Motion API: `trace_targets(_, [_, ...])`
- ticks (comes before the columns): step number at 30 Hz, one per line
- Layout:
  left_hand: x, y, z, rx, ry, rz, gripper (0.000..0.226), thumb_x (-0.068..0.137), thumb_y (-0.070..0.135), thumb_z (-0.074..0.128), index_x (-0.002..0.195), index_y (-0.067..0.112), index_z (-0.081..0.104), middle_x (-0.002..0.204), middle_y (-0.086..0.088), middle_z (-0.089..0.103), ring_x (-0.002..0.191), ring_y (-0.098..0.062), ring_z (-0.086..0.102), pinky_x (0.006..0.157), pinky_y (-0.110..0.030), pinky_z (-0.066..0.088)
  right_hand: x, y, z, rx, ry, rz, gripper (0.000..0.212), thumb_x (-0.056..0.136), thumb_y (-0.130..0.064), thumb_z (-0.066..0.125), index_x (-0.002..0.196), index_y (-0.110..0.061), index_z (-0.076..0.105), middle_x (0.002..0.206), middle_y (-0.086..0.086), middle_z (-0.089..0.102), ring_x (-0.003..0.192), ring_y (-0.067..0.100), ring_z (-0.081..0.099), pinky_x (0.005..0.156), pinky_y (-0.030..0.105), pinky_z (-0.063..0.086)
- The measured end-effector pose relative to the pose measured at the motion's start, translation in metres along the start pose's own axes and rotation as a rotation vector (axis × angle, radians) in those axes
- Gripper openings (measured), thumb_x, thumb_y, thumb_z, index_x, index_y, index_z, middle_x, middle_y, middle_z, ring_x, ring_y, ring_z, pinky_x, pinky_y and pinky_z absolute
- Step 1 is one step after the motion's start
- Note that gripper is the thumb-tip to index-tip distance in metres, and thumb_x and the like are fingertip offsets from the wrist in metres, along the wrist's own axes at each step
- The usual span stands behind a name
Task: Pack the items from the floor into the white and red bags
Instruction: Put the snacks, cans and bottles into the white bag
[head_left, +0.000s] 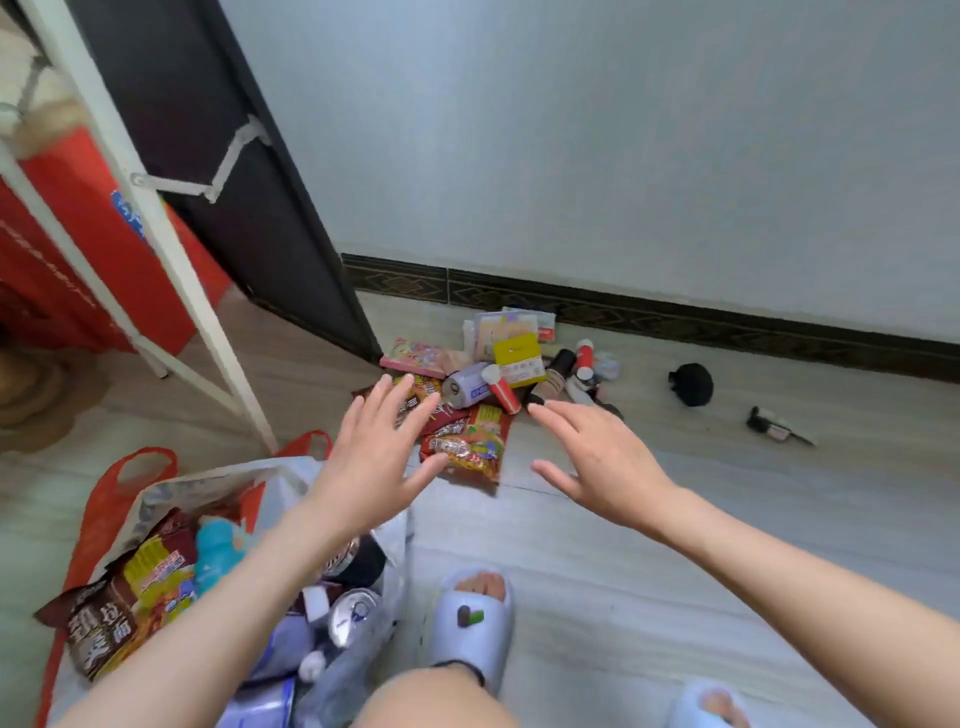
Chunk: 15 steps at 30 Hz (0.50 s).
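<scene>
Your left hand (376, 457) and right hand (597, 457) hover spread and empty. The red noodle packet (470, 441) lies between them at twelve o'clock; grasp it flat, then drop it in the white bag (291, 475) at seven o'clock.

Red and yellow on the snack packet (470, 444) between both open hands. Yellow on the box (517, 358) beyond the fingertips. Black on the round pouch (691, 383) far right. Pale lilac on the slipper (470, 626) below the wrists. Red on the bag handle (140, 467).
</scene>
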<state>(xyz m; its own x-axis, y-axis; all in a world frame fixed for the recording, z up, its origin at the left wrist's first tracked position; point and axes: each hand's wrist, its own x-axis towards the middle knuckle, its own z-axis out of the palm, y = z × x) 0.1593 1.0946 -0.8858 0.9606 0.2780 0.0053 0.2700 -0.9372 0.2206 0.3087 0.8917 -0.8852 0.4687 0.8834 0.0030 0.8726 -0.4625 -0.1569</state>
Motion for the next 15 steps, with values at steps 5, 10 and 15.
trace_targets(5, [0.088,0.093,0.010,0.030,-0.024,0.286,0.069,0.083,0.056,0.027,0.140,0.017,0.038,0.146,-0.015,0.035,0.138,-0.033,0.026,0.110,-0.048,0.025,-0.055,0.104,-0.032,-0.015,0.079,0.265,0.060,0.089,-0.045,0.050,0.138,-0.012,0.040,0.137,0.012,0.049,0.126,0.028,0.047,0.106,0.039,0.037])
trace_targets(10, [0.149,0.148,0.084,0.170,-0.212,0.473,0.064,0.082,0.054,0.033,0.132,0.016,0.043,0.134,-0.017,0.051,0.124,-0.037,0.047,0.096,-0.051,0.043,-0.109,0.201,-0.003,-0.009,-0.008,0.530,0.061,0.093,-0.040,0.045,0.145,-0.016,0.023,0.151,0.008,0.027,0.139,0.023,0.026,0.112,0.033,0.022])
trace_targets(15, [0.181,0.194,0.168,0.016,-0.267,0.390,0.079,0.079,0.060,0.015,0.146,0.017,0.022,0.153,-0.012,0.021,0.142,-0.030,0.015,0.113,-0.041,0.017,-0.120,0.300,0.042,0.070,-0.008,0.811,0.055,0.093,-0.031,0.048,0.141,-0.011,0.030,0.148,0.012,0.030,0.135,0.030,0.030,0.110,0.039,0.029])
